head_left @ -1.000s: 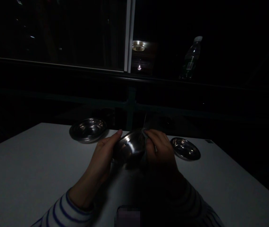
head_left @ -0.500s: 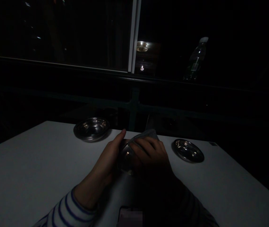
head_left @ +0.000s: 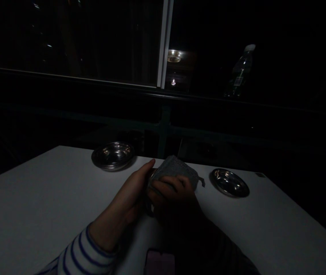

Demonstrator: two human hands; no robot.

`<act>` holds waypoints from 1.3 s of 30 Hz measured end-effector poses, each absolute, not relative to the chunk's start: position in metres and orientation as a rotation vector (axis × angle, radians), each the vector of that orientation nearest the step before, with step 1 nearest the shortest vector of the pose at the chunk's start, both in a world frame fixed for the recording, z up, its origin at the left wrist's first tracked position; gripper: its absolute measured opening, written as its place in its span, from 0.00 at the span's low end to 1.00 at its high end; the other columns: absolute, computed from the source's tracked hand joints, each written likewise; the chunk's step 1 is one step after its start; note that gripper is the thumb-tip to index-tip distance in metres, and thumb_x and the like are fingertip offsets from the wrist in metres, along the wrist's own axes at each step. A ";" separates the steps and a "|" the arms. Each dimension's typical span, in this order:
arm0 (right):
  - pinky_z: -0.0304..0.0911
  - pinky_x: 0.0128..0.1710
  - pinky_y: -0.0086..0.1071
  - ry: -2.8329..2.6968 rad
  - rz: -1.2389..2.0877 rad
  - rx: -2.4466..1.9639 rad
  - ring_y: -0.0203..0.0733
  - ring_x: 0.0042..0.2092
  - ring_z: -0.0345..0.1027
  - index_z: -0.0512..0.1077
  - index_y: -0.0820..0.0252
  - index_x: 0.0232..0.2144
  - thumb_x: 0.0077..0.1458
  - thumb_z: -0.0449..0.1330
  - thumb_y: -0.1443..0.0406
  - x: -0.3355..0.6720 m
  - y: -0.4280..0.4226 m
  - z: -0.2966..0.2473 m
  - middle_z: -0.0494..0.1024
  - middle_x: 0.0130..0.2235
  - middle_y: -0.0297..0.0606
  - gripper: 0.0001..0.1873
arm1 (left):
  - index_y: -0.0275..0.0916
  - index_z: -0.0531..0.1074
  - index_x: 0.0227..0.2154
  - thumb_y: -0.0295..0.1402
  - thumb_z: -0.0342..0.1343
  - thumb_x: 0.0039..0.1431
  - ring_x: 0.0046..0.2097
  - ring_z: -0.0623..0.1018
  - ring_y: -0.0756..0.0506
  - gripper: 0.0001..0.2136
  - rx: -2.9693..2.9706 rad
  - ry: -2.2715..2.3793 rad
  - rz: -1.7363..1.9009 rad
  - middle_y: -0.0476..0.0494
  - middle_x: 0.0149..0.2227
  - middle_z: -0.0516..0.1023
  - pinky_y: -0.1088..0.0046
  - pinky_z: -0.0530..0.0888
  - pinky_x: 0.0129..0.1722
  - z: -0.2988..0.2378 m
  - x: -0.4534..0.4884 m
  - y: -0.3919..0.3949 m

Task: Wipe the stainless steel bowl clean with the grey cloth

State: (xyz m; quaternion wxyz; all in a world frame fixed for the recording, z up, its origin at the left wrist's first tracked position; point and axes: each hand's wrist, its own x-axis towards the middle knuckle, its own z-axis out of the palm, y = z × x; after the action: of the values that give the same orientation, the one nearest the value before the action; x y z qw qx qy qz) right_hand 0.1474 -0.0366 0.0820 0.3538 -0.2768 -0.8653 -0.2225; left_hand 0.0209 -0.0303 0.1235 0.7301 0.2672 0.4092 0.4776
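Observation:
The scene is very dark. My left hand is wrapped around the side of a small steel bowl, which is almost wholly hidden by a grey cloth and my fingers. My right hand presses that cloth over the bowl, fingers curled on it. Both hands sit at the middle of the white table. Striped sleeves cover my forearms.
A stack of steel bowls stands at the table's far edge, left of my hands. A single shallow steel dish lies to the right. A plastic bottle stands on the dark ledge behind. A dark phone-like object lies near me.
The bowl's shiny inside was in view a second ago. My right hand has since drawn the cloth over it, so the cloth now covers the bowl. The left hand kept its grip.

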 end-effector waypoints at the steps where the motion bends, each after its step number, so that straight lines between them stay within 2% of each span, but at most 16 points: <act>1: 0.50 0.39 0.39 -2.250 -0.578 -0.707 0.40 0.43 0.61 0.69 0.58 0.37 0.55 0.50 0.64 0.146 -0.037 0.081 0.75 0.41 0.33 0.10 | 0.35 0.71 0.20 0.39 0.54 0.51 0.19 0.70 0.52 0.13 0.600 0.902 1.065 0.49 0.16 0.71 0.78 0.65 0.19 0.124 0.021 -0.030; 7: 0.53 0.38 0.38 -2.339 -0.587 -0.702 0.39 0.42 0.60 0.69 0.58 0.35 0.52 0.54 0.65 0.141 -0.037 0.075 0.74 0.38 0.32 0.07 | 0.34 0.73 0.23 0.33 0.55 0.50 0.23 0.74 0.50 0.07 0.728 0.946 1.116 0.46 0.20 0.75 0.77 0.68 0.24 0.118 0.017 -0.025; 12: 0.53 0.38 0.37 -2.340 -0.591 -0.631 0.38 0.42 0.60 0.69 0.59 0.34 0.53 0.53 0.65 0.141 -0.035 0.075 0.74 0.38 0.32 0.06 | 0.34 0.73 0.23 0.32 0.56 0.49 0.24 0.74 0.51 0.06 0.778 0.923 1.130 0.47 0.22 0.75 0.78 0.68 0.25 0.114 0.016 -0.023; 19: 0.53 0.38 0.36 -2.344 -0.611 -0.679 0.38 0.42 0.61 0.69 0.58 0.36 0.53 0.53 0.66 0.146 -0.037 0.084 0.74 0.40 0.33 0.08 | 0.35 0.73 0.24 0.33 0.59 0.47 0.24 0.73 0.52 0.06 0.837 0.898 1.179 0.49 0.22 0.75 0.79 0.68 0.25 0.113 0.015 -0.023; 24: 0.53 0.38 0.37 -2.228 -0.684 -0.767 0.42 0.45 0.61 0.69 0.58 0.41 0.54 0.50 0.64 0.151 -0.034 0.086 0.74 0.44 0.37 0.13 | 0.36 0.71 0.20 0.39 0.59 0.46 0.19 0.69 0.52 0.11 0.697 0.949 1.201 0.51 0.17 0.71 0.78 0.65 0.19 0.114 0.018 -0.023; 28: 0.55 0.42 0.40 -2.115 -0.580 -0.873 0.45 0.46 0.61 0.69 0.59 0.45 0.57 0.48 0.61 0.162 -0.026 0.088 0.73 0.47 0.40 0.17 | 0.36 0.72 0.21 0.40 0.60 0.45 0.21 0.71 0.52 0.11 0.692 0.940 1.231 0.51 0.18 0.72 0.77 0.66 0.21 0.116 0.021 -0.025; 34: 0.60 0.47 0.39 -2.062 -0.297 -0.930 0.44 0.48 0.60 0.69 0.68 0.47 0.56 0.45 0.68 0.183 -0.020 0.098 0.71 0.47 0.45 0.19 | 0.36 0.74 0.23 0.38 0.59 0.48 0.24 0.73 0.52 0.10 0.810 0.877 1.176 0.49 0.22 0.76 0.79 0.67 0.23 0.117 0.020 -0.027; 39: 0.59 0.49 0.40 -2.050 -0.271 -0.895 0.44 0.49 0.59 0.68 0.69 0.47 0.55 0.46 0.70 0.186 -0.022 0.101 0.70 0.48 0.45 0.19 | 0.35 0.74 0.22 0.37 0.58 0.50 0.24 0.73 0.53 0.10 0.840 0.775 1.134 0.49 0.21 0.76 0.80 0.67 0.24 0.120 0.017 -0.027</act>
State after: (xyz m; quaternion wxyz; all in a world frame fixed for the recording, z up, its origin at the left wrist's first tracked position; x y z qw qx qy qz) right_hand 0.1859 -0.0222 0.1013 0.4298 -0.3588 -0.8215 -0.1085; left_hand 0.0170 -0.0271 0.1200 0.6928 0.3762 0.3472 0.5079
